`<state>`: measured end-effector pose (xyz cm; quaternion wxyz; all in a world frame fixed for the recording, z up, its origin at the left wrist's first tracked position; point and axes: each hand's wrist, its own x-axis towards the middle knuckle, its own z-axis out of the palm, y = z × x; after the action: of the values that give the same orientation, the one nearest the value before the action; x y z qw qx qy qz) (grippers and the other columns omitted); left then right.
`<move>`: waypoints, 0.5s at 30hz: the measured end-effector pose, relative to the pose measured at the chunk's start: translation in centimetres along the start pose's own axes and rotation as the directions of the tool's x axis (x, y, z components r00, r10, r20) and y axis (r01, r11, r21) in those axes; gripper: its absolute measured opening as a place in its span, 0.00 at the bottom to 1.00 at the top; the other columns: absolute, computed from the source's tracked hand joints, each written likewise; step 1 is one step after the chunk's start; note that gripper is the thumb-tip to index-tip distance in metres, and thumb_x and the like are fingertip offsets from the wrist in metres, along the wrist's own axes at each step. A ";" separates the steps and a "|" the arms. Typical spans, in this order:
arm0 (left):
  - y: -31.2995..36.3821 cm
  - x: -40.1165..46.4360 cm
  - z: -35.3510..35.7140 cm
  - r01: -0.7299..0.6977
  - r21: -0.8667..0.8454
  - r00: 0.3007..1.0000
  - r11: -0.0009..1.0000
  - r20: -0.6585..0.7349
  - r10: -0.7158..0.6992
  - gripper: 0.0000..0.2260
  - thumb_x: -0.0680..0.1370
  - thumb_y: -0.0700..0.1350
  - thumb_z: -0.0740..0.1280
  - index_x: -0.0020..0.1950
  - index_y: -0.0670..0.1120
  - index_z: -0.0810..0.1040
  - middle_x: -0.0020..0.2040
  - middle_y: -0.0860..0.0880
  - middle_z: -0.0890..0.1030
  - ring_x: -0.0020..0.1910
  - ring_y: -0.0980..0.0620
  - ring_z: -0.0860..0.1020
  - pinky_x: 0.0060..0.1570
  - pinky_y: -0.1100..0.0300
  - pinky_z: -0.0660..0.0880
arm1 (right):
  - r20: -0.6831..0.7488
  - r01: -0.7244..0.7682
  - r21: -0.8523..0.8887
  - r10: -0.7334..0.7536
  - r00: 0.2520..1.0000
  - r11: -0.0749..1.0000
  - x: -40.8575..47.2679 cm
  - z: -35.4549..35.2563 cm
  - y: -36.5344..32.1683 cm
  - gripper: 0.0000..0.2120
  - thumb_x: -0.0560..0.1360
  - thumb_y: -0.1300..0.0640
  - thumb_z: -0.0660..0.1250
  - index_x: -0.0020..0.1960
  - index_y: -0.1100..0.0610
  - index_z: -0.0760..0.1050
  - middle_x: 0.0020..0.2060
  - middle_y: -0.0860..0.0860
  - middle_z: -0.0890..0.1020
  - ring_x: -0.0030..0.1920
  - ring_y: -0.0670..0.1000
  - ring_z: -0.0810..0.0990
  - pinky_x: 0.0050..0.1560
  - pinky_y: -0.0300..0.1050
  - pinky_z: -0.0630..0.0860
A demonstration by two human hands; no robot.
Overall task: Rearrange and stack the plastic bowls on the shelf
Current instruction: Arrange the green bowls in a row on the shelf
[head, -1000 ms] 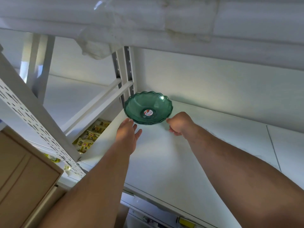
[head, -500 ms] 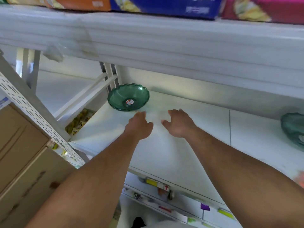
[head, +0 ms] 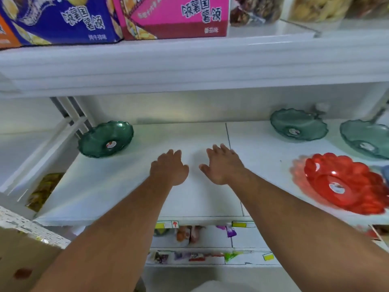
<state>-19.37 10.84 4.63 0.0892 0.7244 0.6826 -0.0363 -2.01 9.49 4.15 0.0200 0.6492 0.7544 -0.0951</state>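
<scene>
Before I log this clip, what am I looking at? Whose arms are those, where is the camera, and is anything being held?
No machine here: a person wears a camera on the head, looking down at their own bare arms. The left hand and right hand hover open over the white shelf, holding nothing. A dark green bowl sits back left. On the right lie two paler green bowls and a red bowl, all separate, none stacked. Snack boxes stand on the shelf above.
</scene>
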 end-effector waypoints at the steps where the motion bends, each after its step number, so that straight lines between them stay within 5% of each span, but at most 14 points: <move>1: 0.5 -0.1 0.1 -0.024 0.007 1.000 1.000 0.006 0.024 0.28 0.80 0.57 0.56 0.79 0.49 0.57 0.77 0.48 0.62 0.74 0.43 0.64 0.67 0.46 0.64 | -0.001 -0.027 0.003 0.027 1.000 1.000 -0.8 -0.1 0.5 0.35 0.81 0.38 0.50 0.81 0.58 0.51 0.81 0.57 0.52 0.80 0.59 0.48 0.78 0.58 0.49; 15: 10.4 -2.9 1.2 -0.284 0.050 0.959 0.957 0.035 0.283 0.27 0.80 0.59 0.55 0.76 0.49 0.62 0.73 0.47 0.68 0.69 0.42 0.68 0.63 0.47 0.67 | -0.022 -0.282 -0.024 0.281 0.959 0.959 -9.8 -0.9 8.3 0.31 0.79 0.37 0.54 0.72 0.58 0.66 0.69 0.57 0.73 0.70 0.59 0.68 0.68 0.58 0.68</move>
<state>-9.11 7.27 4.83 0.0832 0.8163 0.5693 -0.0518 7.81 1.28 5.58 0.0349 0.7504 0.6558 -0.0752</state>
